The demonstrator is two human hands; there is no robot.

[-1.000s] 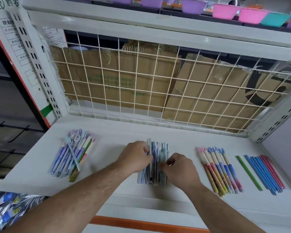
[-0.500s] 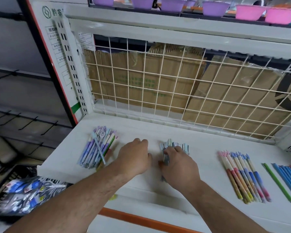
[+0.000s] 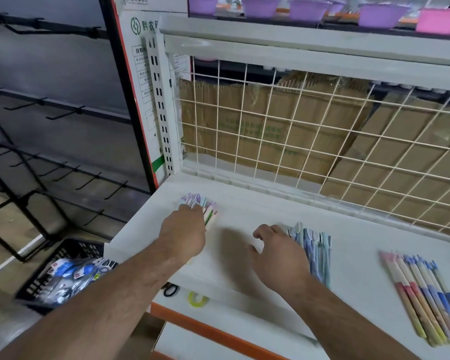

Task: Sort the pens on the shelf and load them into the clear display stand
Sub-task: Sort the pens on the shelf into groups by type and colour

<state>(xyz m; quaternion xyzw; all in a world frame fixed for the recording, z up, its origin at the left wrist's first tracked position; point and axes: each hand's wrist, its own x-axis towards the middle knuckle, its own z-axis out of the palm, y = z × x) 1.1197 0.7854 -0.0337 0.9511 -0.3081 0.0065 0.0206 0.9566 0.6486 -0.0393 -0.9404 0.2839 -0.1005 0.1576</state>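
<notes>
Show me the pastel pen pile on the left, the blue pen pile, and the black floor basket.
pastel pen pile [image 3: 210,213]: head view, on the exposed barrels.
blue pen pile [image 3: 318,245]: head view, on the middle barrels.
black basket [image 3: 70,249]: head view, on its far wall.

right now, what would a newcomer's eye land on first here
On the white shelf, the left hand lies on a pastel pen pile at the left end, while the right hand touches a blue pen bundle mid-shelf. Pink and blue pens lie fanned out at the right.
</notes>
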